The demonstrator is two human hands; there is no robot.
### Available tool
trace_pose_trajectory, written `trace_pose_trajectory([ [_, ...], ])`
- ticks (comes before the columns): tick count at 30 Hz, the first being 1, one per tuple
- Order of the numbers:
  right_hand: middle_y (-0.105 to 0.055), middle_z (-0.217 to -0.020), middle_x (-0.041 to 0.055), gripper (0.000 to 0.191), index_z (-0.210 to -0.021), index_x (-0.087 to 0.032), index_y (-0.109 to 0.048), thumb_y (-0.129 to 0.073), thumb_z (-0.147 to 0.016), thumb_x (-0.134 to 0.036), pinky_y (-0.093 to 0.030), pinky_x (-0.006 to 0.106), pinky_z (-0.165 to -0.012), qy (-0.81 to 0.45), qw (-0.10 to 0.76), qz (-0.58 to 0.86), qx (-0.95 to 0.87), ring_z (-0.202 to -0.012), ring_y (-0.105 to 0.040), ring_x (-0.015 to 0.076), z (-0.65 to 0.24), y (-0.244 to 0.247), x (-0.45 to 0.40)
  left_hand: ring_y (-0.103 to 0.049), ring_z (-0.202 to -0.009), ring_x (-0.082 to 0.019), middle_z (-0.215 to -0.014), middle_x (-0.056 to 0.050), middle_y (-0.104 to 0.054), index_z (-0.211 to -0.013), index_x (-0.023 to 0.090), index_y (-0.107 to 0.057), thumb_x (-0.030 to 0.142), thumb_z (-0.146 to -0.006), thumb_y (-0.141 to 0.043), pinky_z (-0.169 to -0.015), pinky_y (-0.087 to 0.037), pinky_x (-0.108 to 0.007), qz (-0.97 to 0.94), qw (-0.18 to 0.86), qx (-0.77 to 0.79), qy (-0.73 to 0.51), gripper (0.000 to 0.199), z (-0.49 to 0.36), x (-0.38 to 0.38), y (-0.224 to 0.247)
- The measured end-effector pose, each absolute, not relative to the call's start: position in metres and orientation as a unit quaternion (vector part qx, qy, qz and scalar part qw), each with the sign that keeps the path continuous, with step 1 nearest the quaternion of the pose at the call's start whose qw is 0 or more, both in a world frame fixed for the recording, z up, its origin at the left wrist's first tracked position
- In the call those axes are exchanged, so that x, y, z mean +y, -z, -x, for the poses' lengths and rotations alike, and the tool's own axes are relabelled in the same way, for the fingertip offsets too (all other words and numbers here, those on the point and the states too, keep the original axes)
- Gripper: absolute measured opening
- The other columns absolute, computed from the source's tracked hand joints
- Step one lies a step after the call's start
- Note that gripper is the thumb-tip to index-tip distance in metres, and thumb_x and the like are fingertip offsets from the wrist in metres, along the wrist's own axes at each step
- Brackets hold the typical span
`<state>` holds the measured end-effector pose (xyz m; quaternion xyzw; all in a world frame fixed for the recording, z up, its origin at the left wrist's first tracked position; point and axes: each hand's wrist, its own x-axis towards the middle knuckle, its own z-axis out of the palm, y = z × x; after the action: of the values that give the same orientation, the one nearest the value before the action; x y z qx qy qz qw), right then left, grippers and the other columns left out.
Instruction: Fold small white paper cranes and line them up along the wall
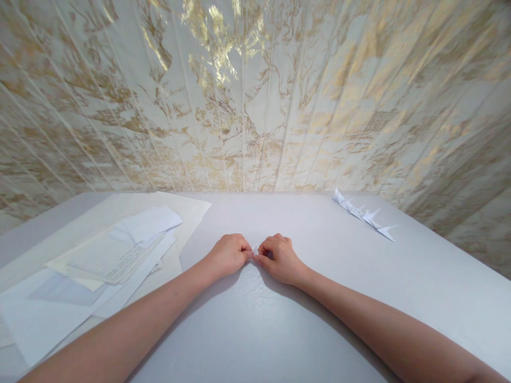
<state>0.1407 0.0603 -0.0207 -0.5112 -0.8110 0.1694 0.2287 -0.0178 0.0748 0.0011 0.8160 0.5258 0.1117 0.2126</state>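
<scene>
Left hand: left hand (228, 254) lay curled on the table (279, 319), fingertips pinched on a small piece of paper (255, 248)
Right hand: right hand (280, 258) lay curled opposite, fingertips closed on the same piece, touching the left hand's
Small piece of paper: white, mostly hidden between the two hands, at the middle of the table; its shape could not be told
Folded shapes: row of white folded paper shapes (365, 214) lay near the wall (255, 96), well apart to the right
Paper stack: loose sheets (112, 255) lay overlapping on the left
Wall: pale, gold-veined panels stood behind
</scene>
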Motion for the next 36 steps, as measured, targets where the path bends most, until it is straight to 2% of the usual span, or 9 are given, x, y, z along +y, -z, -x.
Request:
trace_pose_trajectory([
  [8,-0.062,-0.069,0.0020,0.016,-0.065,-0.016,-0.060,-0.057,-0.078,-0.025,-0.028,0.030,-0.071,-0.155,0.204,0.519,-0.815,-0.077,-0.049,0.0165,-0.138,0.023,0.063,-0.058,-0.068,-0.017,-0.072,-0.005,-0.067,-0.066,0.016,-0.068,0.026,-0.072,-0.053,-0.061,-0.038,-0.024,-0.790,0.204,0.569,-0.098,0.019,0.015,0.074,0.002],
  [14,-0.062,-0.069,0.0026,0.017,-0.066,-0.016,-0.060,-0.056,-0.079,-0.027,-0.027,0.029,-0.070,-0.134,0.198,0.533,-0.812,-0.077,-0.048,0.0168,-0.137,0.024,0.063,-0.059,-0.071,-0.018,-0.073,-0.007,-0.066,-0.063,0.016,-0.066,0.022,-0.073,-0.053,-0.063,-0.040,-0.025,-0.802,0.161,0.565,-0.107,0.017,0.013,0.072,0.008],
  [25,-0.062,-0.071,0.0029,0.015,-0.068,-0.016,-0.060,-0.057,-0.078,-0.026,-0.026,0.028,-0.068,-0.112,0.187,0.538,-0.814,-0.076,-0.048,0.0171,-0.136,0.024,0.061,-0.058,-0.078,-0.021,-0.084,-0.011,-0.059,-0.074,0.013,-0.065,0.020,-0.079,-0.044,-0.073,-0.043,-0.030,-0.826,0.092,0.547,-0.100,0.023,0.011,0.067,0.017],
  [36,-0.062,-0.075,0.0027,0.014,-0.069,-0.017,-0.058,-0.060,-0.077,-0.029,-0.026,0.029,-0.068,-0.094,0.164,0.560,-0.807,-0.079,-0.049,0.0180,-0.136,0.022,0.060,-0.055,-0.079,-0.024,-0.087,-0.012,-0.054,-0.080,0.013,-0.061,0.020,-0.081,-0.039,-0.070,-0.042,-0.034,-0.834,0.014,0.548,-0.064,0.023,0.006,0.058,0.019],
])
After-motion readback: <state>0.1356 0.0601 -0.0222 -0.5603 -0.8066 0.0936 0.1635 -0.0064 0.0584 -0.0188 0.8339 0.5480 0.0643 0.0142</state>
